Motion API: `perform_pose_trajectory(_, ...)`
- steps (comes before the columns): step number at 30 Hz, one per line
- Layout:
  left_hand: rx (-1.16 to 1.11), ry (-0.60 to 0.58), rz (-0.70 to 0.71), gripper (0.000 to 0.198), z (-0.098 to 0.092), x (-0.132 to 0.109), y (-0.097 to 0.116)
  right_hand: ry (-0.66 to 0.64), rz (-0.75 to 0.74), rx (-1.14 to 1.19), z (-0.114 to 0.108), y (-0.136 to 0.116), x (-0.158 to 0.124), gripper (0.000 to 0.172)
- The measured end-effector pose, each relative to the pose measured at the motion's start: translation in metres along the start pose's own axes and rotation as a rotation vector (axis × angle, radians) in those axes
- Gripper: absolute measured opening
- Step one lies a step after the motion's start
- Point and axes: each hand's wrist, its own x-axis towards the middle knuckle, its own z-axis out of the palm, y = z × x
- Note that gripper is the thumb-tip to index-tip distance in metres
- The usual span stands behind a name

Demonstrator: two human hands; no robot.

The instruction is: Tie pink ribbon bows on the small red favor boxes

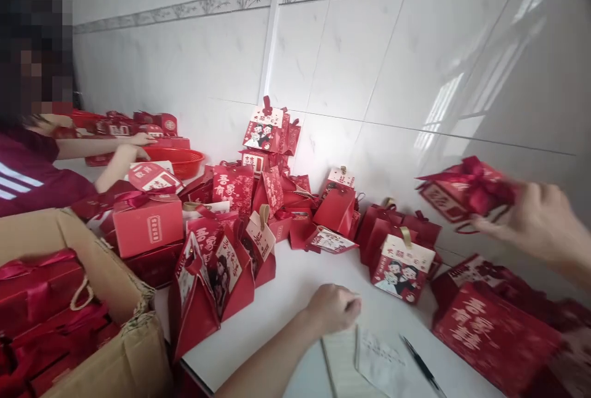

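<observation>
My right hand (542,216) grips a small red gift box (466,191) with a dark red ribbon bow, held up near the wall above other red boxes. My left hand (335,308) is curled into a loose fist over the white table (295,299), with nothing visible in it. Close by lie an open notebook (344,361), a handwritten sheet (381,355) and a black pen (422,364). Just beyond that hand stands an upright gift box (401,272) printed with a cartoon couple. Below the right hand sits a larger red gift box (494,336) with pale characters.
A cardboard carton (138,349) at the left holds several red boxes with ribbons. More red gift boxes (233,191) are piled along the tiled wall (341,59). At the far left, a person in a maroon sleeve (50,170) reaches near a red plastic basket (180,162).
</observation>
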Motion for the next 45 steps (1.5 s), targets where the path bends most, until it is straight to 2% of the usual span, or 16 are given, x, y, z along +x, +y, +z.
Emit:
perform_pose_trajectory(2, -0.062, 0.029, -0.005, 0.031, -0.006, -0.001, 0.004, -0.226, -0.113, -0.074, -0.006, -0.01, -0.017, 0.066)
perform_pose_trajectory(6, -0.35, 0.124, -0.042, 0.027, -0.012, -0.003, 0.006, -0.168, -0.18, 0.113, -0.009, -0.058, -0.087, 0.069)
perform_pose_trajectory(9, -0.67, 0.24, -0.058, 0.044, -0.01, -0.002, 0.003, -0.203, -0.153, 0.218, 0.004, -0.086, -0.135, 0.066)
perform_pose_trajectory(12, -0.842, 0.3, -0.048, 0.054, -0.007, 0.001, 0.0, -0.248, -0.115, 0.305, 0.017, -0.093, -0.166, 0.067)
perform_pose_trajectory(15, -0.925, 0.274, -0.041, 0.064, -0.005, 0.004, -0.002, -0.296, -0.086, 0.354, 0.021, -0.086, -0.185, 0.065)
perform_pose_trajectory(19, -1.024, 0.212, -0.033, 0.065, -0.004, 0.008, -0.006, -0.347, -0.115, 0.343, 0.015, -0.073, -0.194, 0.065)
perform_pose_trajectory(22, -1.106, 0.194, -0.128, 0.062, -0.002, 0.011, -0.009, -0.429, -0.16, 0.357, 0.013, -0.068, -0.193, 0.069)
perform_pose_trajectory(24, -1.15, 0.162, -0.189, 0.066, 0.0, 0.012, -0.01, -0.494, -0.182, 0.382, 0.013, -0.068, -0.193, 0.071)
perform_pose_trajectory(26, -1.181, 0.105, -0.191, 0.076, 0.001, 0.011, -0.008, -0.55, -0.169, 0.415, 0.012, -0.069, -0.193, 0.072)
perform_pose_trajectory(29, -1.103, -0.001, -0.124, 0.077, 0.001, 0.007, -0.001, -0.602, -0.098, 0.498, 0.01, -0.073, -0.195, 0.074)
perform_pose_trajectory(32, -0.934, -0.087, -0.111, 0.058, -0.001, 0.003, 0.005, -0.609, -0.008, 0.591, 0.009, -0.077, -0.196, 0.078)
perform_pose_trajectory(36, -0.836, -0.078, -0.109, 0.045, -0.003, 0.002, 0.008, -0.616, 0.172, 0.686, 0.012, -0.079, -0.198, 0.08)
perform_pose_trajectory(40, -0.808, -0.095, -0.079, 0.052, -0.004, 0.004, 0.009, -0.628, 0.342, 0.897, 0.014, -0.082, -0.197, 0.08)
perform_pose_trajectory(42, -0.806, -0.091, -0.073, 0.057, -0.004, 0.005, 0.009, -0.607, 0.436, 0.989, 0.015, -0.084, -0.196, 0.072)
perform_pose_trajectory(45, -0.854, -0.107, -0.057, 0.057, -0.004, 0.004, 0.009, -0.542, 0.55, 0.995, 0.017, -0.086, -0.198, 0.059)
